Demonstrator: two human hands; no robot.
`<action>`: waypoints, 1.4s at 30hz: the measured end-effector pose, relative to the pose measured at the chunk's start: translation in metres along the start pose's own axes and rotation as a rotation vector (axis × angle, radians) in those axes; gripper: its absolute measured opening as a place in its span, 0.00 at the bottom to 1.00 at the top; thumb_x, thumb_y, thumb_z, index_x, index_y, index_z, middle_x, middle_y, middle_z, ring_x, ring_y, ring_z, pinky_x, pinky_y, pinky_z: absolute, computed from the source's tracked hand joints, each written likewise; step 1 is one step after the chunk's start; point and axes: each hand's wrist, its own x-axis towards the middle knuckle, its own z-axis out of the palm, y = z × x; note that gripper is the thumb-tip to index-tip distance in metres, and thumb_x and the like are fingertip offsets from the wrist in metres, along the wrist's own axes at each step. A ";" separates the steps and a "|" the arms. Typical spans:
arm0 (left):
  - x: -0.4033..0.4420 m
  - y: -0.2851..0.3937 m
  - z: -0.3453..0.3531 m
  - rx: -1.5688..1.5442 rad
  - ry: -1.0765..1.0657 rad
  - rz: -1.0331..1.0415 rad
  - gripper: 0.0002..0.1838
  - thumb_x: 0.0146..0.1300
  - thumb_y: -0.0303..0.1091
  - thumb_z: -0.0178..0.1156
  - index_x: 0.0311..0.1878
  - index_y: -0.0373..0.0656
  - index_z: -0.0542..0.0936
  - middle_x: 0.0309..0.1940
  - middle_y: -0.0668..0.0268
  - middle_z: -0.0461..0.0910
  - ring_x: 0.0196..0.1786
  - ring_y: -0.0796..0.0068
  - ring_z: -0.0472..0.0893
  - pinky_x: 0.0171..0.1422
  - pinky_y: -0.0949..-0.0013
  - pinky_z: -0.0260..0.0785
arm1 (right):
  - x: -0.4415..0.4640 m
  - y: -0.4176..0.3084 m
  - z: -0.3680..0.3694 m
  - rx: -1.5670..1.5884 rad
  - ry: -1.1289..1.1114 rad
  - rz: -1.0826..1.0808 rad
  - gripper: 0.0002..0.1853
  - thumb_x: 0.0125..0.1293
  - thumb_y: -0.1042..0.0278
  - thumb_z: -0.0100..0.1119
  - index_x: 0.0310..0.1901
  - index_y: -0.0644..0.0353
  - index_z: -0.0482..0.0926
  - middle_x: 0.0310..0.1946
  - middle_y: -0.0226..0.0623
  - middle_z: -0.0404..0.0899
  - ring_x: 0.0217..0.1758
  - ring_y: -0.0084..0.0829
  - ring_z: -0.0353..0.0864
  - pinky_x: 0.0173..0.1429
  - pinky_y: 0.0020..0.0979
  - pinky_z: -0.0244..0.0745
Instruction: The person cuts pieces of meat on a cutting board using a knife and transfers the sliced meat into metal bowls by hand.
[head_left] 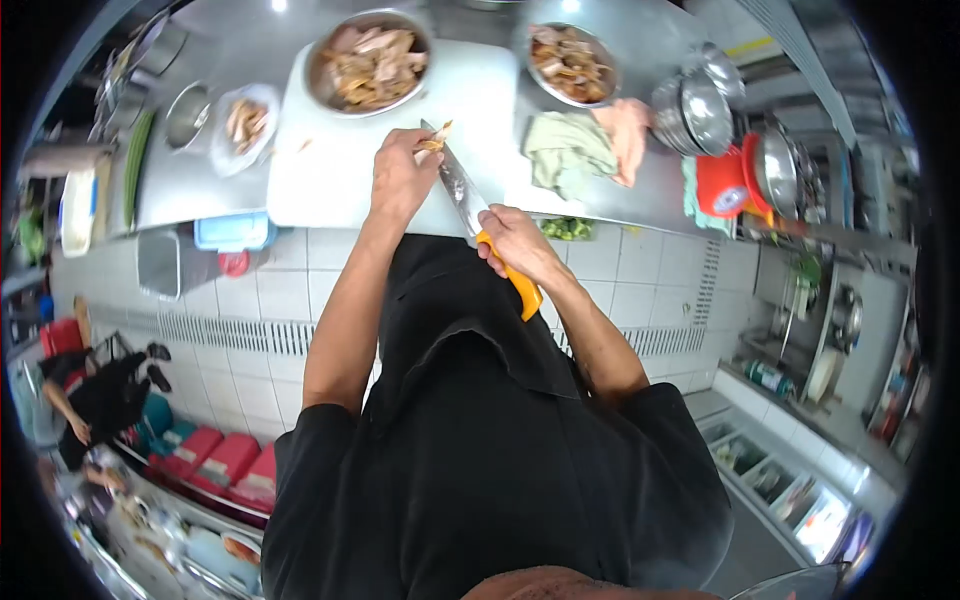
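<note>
My right hand [515, 240] is wrapped round the yellow handle of a knife [462, 190], whose long blade points away from me over the white cutting board [330, 180]. Pinched in the fingers of my left hand [400, 170] is a small piece of cooked meat [437, 138], close beside the blade near its tip. It looks like chicken with yellowish skin, partly covered by the fingers. Just beyond, a steel bowl [314, 82] heaped with meat pieces rests on the board. A second steel bowl [615, 82] of similar pieces stands to the right of the board.
Left of the board are a bag or plate with meat [262, 98] and a small steel bowl [187, 118]. Green and pink cloths [568, 150] lie at right, near stacked steel bowls [705, 115] and a red scale [720, 185]. Another person [100, 395] is at far left.
</note>
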 end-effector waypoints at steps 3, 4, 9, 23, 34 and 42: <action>0.027 0.053 0.023 -0.092 -0.061 0.071 0.16 0.57 0.29 0.73 0.49 0.39 0.86 0.47 0.52 0.84 0.52 0.53 0.84 0.62 0.58 0.76 | -0.026 -0.002 -0.039 0.101 0.159 -0.045 0.14 0.81 0.63 0.46 0.46 0.68 0.72 0.24 0.39 0.77 0.15 0.25 0.72 0.17 0.31 0.67; 0.044 0.065 0.036 -0.123 -0.082 0.135 0.15 0.58 0.30 0.72 0.49 0.41 0.87 0.47 0.53 0.84 0.51 0.52 0.84 0.61 0.57 0.76 | -0.038 -0.015 -0.053 0.101 0.220 -0.061 0.14 0.80 0.63 0.47 0.47 0.68 0.72 0.25 0.38 0.77 0.16 0.24 0.72 0.18 0.31 0.69; 0.136 0.132 0.094 -0.157 -0.120 0.255 0.21 0.58 0.39 0.73 0.54 0.41 0.87 0.50 0.50 0.86 0.55 0.51 0.85 0.63 0.57 0.76 | -0.065 -0.043 -0.114 0.035 0.434 -0.101 0.15 0.80 0.59 0.47 0.43 0.65 0.73 0.25 0.36 0.76 0.17 0.25 0.73 0.19 0.30 0.69; 0.161 0.005 -0.101 0.707 -0.090 0.055 0.16 0.63 0.31 0.61 0.53 0.52 0.88 0.51 0.57 0.87 0.57 0.51 0.83 0.65 0.55 0.76 | -0.108 0.071 -0.107 0.371 0.464 -0.033 0.13 0.81 0.59 0.49 0.41 0.61 0.68 0.24 0.39 0.76 0.14 0.25 0.69 0.17 0.28 0.69; 0.157 -0.036 -0.144 0.714 -0.215 0.060 0.14 0.63 0.34 0.64 0.51 0.49 0.89 0.43 0.56 0.88 0.52 0.57 0.84 0.59 0.56 0.77 | -0.073 0.022 -0.080 0.159 0.256 -0.069 0.15 0.83 0.60 0.44 0.41 0.63 0.71 0.23 0.35 0.76 0.15 0.22 0.70 0.19 0.27 0.68; 0.086 -0.019 -0.186 0.048 -0.047 -0.111 0.17 0.58 0.39 0.76 0.50 0.44 0.90 0.33 0.67 0.87 0.36 0.75 0.80 0.45 0.66 0.74 | -0.065 0.031 -0.068 0.143 0.157 -0.038 0.15 0.83 0.60 0.44 0.43 0.63 0.72 0.24 0.35 0.76 0.15 0.22 0.70 0.19 0.27 0.68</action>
